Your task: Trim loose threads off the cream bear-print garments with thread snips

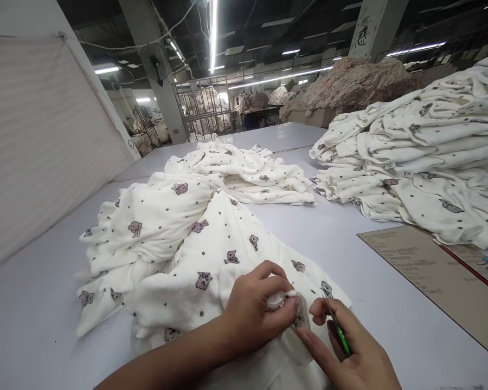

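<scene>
A white fleecy fabric (211, 254) printed with brown bears and small dark dots lies bunched over the table in front of me. My left hand (257, 304) pinches a gathered edge of it between thumb and fingers. In my right hand (355, 346) is a pair of thread snips (340, 333) with a green handle, its thin blades pointing up and away. The thumb of that hand reaches to the fabric beside my left fingers. Its palm side and the rest of the snips are partly hidden.
On the right, a tall pile of the same printed fabric (423, 141) stands on the pale table (321, 227). A brown printed board (415, 271) with a red strip lies nearer. To the left hangs a pinkish sheet (44, 135). Pinkish heaps (353, 81) rise behind.
</scene>
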The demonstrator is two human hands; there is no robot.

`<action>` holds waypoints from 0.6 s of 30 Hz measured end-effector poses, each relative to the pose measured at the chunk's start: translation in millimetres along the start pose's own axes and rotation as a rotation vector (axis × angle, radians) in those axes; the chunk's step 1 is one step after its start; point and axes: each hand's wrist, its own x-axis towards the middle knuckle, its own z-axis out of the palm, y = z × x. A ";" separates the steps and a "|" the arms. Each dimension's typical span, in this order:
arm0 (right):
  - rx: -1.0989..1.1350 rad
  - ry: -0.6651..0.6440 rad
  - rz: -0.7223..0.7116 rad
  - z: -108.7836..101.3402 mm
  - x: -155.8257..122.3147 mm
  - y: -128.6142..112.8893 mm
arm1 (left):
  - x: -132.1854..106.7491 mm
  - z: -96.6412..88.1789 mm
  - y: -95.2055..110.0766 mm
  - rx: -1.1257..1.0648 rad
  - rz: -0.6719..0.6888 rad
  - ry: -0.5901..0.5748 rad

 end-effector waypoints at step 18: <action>-0.070 -0.012 -0.078 -7.7 12.2 -10.6 | -10.6 -12.7 1.3 -0.240 -0.306 -0.129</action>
